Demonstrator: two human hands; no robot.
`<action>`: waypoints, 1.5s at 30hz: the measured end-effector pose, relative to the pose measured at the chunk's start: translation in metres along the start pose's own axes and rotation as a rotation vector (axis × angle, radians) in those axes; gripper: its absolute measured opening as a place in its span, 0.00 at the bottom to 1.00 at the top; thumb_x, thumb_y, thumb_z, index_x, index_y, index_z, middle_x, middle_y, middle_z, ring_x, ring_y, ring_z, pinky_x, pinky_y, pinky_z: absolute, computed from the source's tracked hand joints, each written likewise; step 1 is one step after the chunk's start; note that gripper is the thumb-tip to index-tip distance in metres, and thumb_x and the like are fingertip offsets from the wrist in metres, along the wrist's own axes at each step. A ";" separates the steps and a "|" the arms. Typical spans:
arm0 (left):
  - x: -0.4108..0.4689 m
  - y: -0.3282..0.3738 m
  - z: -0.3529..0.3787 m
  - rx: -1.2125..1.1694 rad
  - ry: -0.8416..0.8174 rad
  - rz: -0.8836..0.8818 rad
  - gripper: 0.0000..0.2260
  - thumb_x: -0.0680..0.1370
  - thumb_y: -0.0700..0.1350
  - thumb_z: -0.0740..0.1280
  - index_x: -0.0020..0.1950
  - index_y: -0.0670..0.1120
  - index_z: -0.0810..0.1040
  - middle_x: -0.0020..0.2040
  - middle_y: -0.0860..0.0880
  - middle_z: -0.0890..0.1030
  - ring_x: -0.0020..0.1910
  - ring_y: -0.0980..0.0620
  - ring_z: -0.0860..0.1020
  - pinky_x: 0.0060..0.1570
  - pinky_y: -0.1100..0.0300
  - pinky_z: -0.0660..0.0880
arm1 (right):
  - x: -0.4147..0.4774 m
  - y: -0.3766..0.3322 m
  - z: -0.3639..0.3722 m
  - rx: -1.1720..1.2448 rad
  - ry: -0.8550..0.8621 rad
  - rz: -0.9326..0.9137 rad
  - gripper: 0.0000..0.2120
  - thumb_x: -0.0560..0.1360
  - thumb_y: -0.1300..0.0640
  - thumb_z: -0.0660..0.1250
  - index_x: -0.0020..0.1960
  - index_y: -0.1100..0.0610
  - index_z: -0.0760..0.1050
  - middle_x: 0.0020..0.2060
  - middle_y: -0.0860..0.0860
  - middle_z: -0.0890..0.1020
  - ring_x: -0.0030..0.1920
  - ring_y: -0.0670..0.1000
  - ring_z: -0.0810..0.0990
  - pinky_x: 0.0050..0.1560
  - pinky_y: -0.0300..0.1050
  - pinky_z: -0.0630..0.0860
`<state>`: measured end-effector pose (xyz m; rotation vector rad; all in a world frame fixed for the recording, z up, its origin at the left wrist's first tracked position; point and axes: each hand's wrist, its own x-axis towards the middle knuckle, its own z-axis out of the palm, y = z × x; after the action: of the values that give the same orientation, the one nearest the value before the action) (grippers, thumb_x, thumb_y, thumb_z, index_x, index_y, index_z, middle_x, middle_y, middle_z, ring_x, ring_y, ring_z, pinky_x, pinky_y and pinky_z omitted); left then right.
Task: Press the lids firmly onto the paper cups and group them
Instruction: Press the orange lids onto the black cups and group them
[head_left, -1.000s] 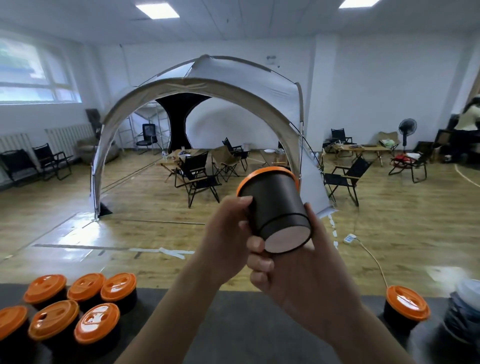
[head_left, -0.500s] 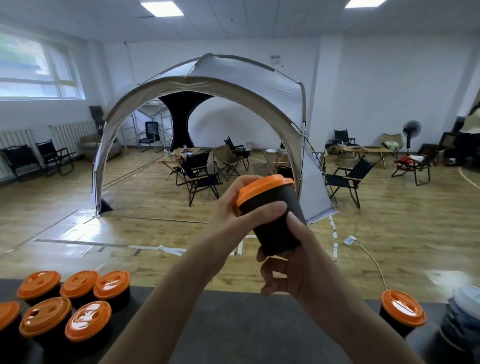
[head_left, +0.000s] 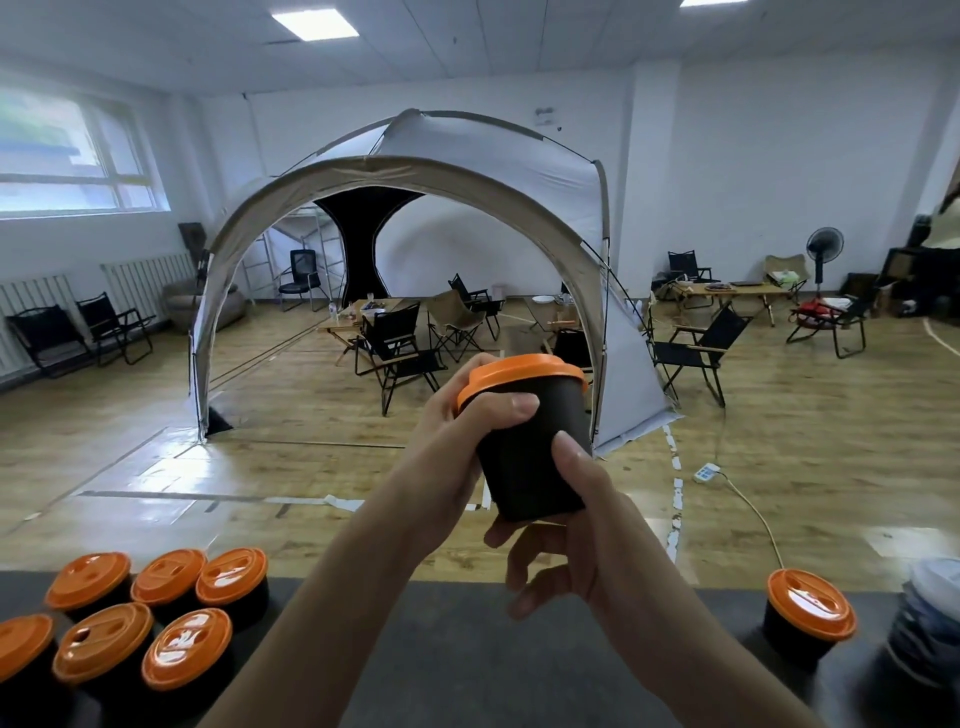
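Orange lid (head_left: 524, 371) on a black paper cup (head_left: 535, 462), held up in the air beyond the far edge of the dark table (head_left: 467, 670), between both hands. Left hand (head_left: 452, 441) wrapped round the upper left of the cup, thumb across the wall just under the lid's rim, fingers curled behind and out of sight. Right hand (head_left: 571, 551) gripping lower down, thumb flat on the near wall, fingers curled under the base. Cup tilted slightly, top leaning away.

Judged as the tail end of the pressing step: lid apparently sitting level on the rim along the visible side, no gap to be seen, far side hidden. Not yet grouped.

Near left on the table: six lidded cups (head_left: 187, 649) packed in two rows, touching or nearly so. Near right, well apart from them: a lone lidded cup (head_left: 808, 623), with a blurred stack (head_left: 930, 618) of something pale just beside it at the frame edge, too smeared to name.

Next, probably: one last squeeze round the rim if any doubt about the far side, then down and left to the cluster, setting the cup upright beside the six without knocking them. Needs a grip low on the wall, clear of the lid, so as not to pry it loose. After that, likely the lone lidded cup from the right.
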<state>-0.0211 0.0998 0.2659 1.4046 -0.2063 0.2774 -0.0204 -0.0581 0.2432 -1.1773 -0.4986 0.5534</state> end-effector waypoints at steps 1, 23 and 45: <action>0.000 0.000 -0.001 0.010 -0.010 -0.013 0.31 0.67 0.53 0.74 0.66 0.41 0.75 0.58 0.35 0.80 0.57 0.37 0.81 0.57 0.44 0.80 | 0.000 -0.003 0.001 0.057 -0.034 0.030 0.36 0.69 0.31 0.69 0.59 0.62 0.78 0.40 0.63 0.83 0.31 0.55 0.79 0.28 0.47 0.79; -0.001 -0.004 -0.003 -0.179 -0.087 -0.058 0.23 0.73 0.50 0.70 0.66 0.42 0.78 0.57 0.38 0.82 0.54 0.43 0.83 0.50 0.52 0.78 | 0.001 -0.007 0.001 0.351 -0.186 0.186 0.38 0.76 0.29 0.52 0.50 0.61 0.84 0.33 0.58 0.77 0.26 0.51 0.74 0.21 0.42 0.75; -0.001 -0.006 -0.004 -0.095 -0.150 -0.042 0.27 0.71 0.47 0.68 0.70 0.42 0.74 0.61 0.37 0.79 0.59 0.42 0.80 0.56 0.51 0.80 | 0.000 0.001 -0.006 0.132 0.023 0.037 0.33 0.72 0.34 0.64 0.62 0.61 0.76 0.39 0.61 0.79 0.33 0.54 0.78 0.24 0.46 0.76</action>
<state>-0.0203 0.1031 0.2591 1.3343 -0.3089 0.1254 -0.0169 -0.0627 0.2406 -1.0674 -0.4150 0.5956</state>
